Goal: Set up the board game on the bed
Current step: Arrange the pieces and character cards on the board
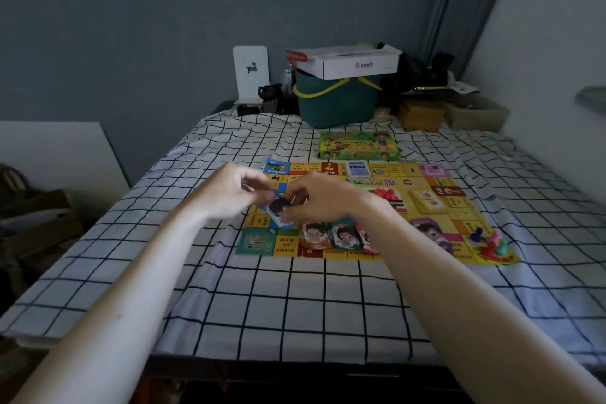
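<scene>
Hands meet above the near left part of a yellow paper game board (426,188) that lies flat on a bed covered with a white sheet checked in black lines (295,305). The person's left hand (229,188) and right hand (316,198) both have curled fingers pinching a small blue-edged card with a dark-haired cartoon face (278,208), held just over the board's left edge. The fingers of each hand are clamped on that card, left from the card's upper left, right from its upper right.

Along the board's near edge, just below the right hand, lies a row of colourful cartoon-face cards (337,236), overlapping one another. At the board's near right corner sits a little cluster of plastic pawns in blue, red, pink and green (490,241). A stack of yellow cards (428,200) rests toward the board's right side, and a stack of blue-backed cards (357,169) rests near its far edge.

Just beyond the board's far edge lies a green game box printed with cartoon children (357,145). At the far end of the bed stands a dark green plastic basket with yellow handles (337,102), and a white cardboard box (347,64) sits on top of it. To the basket's left, a white card printed with a small deer (251,72) stands upright against the grey wall.
</scene>
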